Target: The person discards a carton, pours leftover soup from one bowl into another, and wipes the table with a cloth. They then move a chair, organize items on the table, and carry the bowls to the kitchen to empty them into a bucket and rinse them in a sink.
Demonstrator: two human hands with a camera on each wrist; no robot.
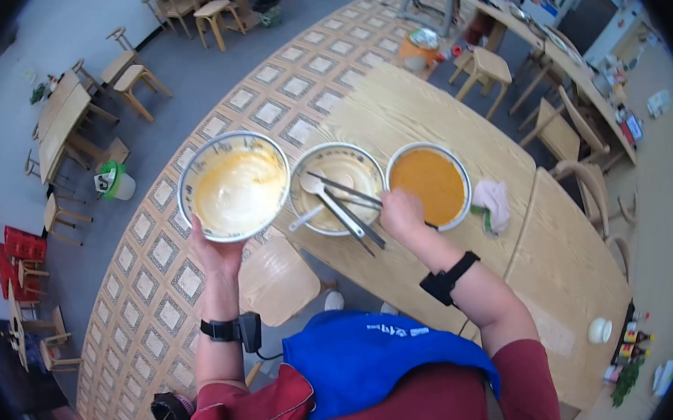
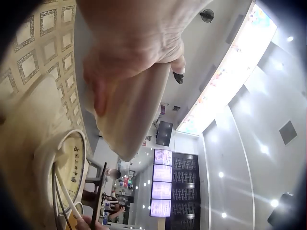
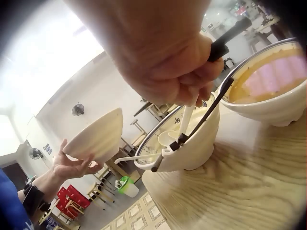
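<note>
1. White, dark-patterned bowl with orange smears inside (image 1: pixel 235 195) is hanging tilted beyond the table's edge, and the left hand (image 1: pixel 219 256) is gripping its wall.
2. The right hand (image 1: pixel 402 212) is pinching a white long-handled spoon (image 3: pixel 187 117) over a second white patterned bowl (image 1: pixel 352 164); slim dark chopsticks (image 3: pixel 210 107) are lying close by, and I cannot tell how many it is gripping.
3. That second bowl is standing on the pale wood-grain table (image 1: pixel 392 117), just beside a bowl of orange soup (image 1: pixel 430 182).
4. The step in hand seems to be gathering utensils; the next move is probably calling for a clean lift past the rim.
5. The head view is showing the raised bowl's smeared inside; the right wrist view is showing its outer wall and, more clearly, the spoon's handle between the fingers.
</note>
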